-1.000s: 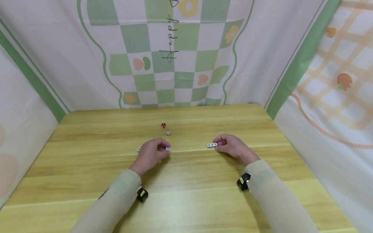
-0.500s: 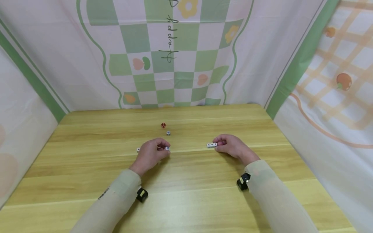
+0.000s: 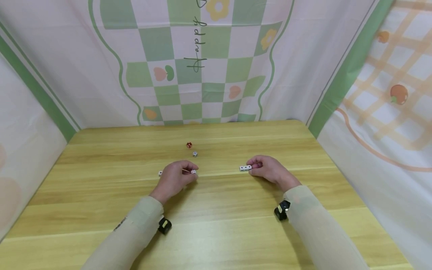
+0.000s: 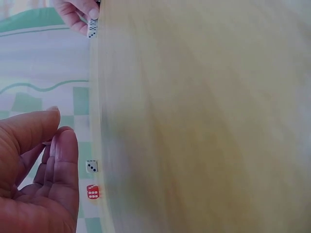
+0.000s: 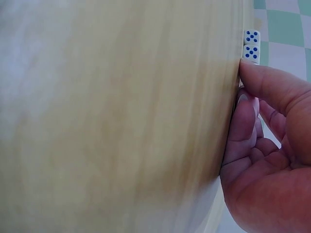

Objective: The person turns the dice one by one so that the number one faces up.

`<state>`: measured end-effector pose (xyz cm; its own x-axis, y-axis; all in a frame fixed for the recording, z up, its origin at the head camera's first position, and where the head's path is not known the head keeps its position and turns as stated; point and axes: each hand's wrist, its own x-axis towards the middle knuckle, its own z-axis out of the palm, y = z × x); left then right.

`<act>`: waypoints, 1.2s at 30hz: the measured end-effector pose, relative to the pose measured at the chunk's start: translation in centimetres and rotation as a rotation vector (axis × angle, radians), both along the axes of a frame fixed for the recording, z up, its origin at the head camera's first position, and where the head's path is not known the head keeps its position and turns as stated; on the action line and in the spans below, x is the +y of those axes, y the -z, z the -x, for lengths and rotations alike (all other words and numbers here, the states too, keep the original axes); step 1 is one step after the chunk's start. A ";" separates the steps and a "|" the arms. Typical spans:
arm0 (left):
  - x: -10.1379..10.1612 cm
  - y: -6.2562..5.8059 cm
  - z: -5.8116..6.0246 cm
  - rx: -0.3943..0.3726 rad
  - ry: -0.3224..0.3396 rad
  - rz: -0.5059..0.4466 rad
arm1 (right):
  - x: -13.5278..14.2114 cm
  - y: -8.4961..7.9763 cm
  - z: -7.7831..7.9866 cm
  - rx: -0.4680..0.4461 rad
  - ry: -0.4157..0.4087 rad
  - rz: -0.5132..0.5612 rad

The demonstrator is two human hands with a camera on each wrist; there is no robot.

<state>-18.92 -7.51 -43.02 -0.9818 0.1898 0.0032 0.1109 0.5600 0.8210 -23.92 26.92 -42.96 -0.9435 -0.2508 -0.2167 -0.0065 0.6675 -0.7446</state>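
A small white die (image 3: 193, 171) is pinched between the thumb and fingertips of my left hand (image 3: 173, 177), close over the wooden table (image 3: 216, 225). In the left wrist view that die is hidden behind the fingers of the left hand (image 4: 41, 165). My right hand (image 3: 268, 168) pinches the near end of a short row of white dice (image 3: 245, 168), set side by side. The right wrist view shows blue pips on two of these dice (image 5: 251, 44) past the thumb; the end one is mostly covered by the fingers.
Beyond the left hand lie a white die (image 3: 195, 154) and a red die (image 3: 189, 145). Another white die (image 3: 160, 173) sits just left of that hand, partly covered by it. A patterned curtain (image 3: 216, 75) hangs along the table's back edge.
The die in my left hand has turned between the fingertips and shows a different face. The right hand and its row of dice hold still.
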 end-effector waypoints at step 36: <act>-0.3 0.0 -0.1 0.006 -0.002 0.000 | -0.1 0.0 -0.1 -0.009 0.006 0.000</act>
